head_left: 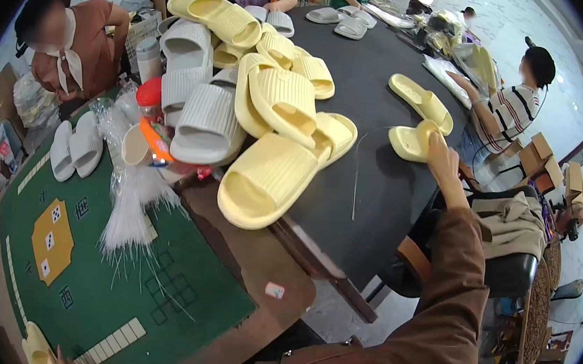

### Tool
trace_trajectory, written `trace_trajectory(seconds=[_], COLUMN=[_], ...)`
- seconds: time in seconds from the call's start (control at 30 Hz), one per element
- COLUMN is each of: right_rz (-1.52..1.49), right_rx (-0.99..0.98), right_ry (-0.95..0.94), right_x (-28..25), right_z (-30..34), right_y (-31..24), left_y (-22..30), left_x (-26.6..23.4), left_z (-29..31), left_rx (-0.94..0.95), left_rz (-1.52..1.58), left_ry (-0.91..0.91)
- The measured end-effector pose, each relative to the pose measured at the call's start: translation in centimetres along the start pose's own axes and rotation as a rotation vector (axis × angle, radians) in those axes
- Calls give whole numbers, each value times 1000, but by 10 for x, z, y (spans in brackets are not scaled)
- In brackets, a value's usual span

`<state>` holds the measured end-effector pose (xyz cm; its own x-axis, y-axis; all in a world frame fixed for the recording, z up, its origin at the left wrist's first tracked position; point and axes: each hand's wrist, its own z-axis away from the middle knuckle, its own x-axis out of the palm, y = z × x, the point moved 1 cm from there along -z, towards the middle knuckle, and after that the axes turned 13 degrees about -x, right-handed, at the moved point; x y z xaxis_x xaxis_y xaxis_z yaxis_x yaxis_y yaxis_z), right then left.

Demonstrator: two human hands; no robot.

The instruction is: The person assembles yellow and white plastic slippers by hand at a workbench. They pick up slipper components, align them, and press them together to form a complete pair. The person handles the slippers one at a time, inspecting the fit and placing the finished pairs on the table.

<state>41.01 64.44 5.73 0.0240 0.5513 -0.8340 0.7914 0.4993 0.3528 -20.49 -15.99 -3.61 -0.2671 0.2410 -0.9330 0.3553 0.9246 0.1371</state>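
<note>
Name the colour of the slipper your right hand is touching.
Pale yellow; the slipper at the right hand shows best in the head view.

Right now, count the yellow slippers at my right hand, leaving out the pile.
2: the near slipper, gripped by your right hand, and the far slipper, lying just beyond it on the dark table. The hand hides part of the near one.
</note>
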Motion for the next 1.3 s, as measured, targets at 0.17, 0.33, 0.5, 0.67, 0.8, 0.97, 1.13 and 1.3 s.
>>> trace_trajectory(seconds=[0.17,0.33,0.5,0.67,0.8,0.97,1.13,1.3], right_rz=[103,114,-94,-248,-517,-780,-670,-834], right_rx=[-97,-287,-654,-905,-1193,-1417,-1472,-1370], right_ry=[112,339,546,607,689,685,514,271], right_x=[-117,-250,-314,-346,-345,-334,-259,-186], right_z=[112,172,184,167,135,91,83,109], right_y=[-39,-75,-138,-229,-287,-369,-445,-479], left_y=[76,170,250,270,234,205,203,213], left_x=[12,-9,-53,-79,-96,-83,-49,-38], left_z=[24,55,103,121,130,141,147,153], left_rx=[-78,141,492,703,644,388,292,279], left_rz=[388,616,779,1071,831,819,499,322], left_ry=[-76,-166,-483,-478,-220,-167,-233,-207])
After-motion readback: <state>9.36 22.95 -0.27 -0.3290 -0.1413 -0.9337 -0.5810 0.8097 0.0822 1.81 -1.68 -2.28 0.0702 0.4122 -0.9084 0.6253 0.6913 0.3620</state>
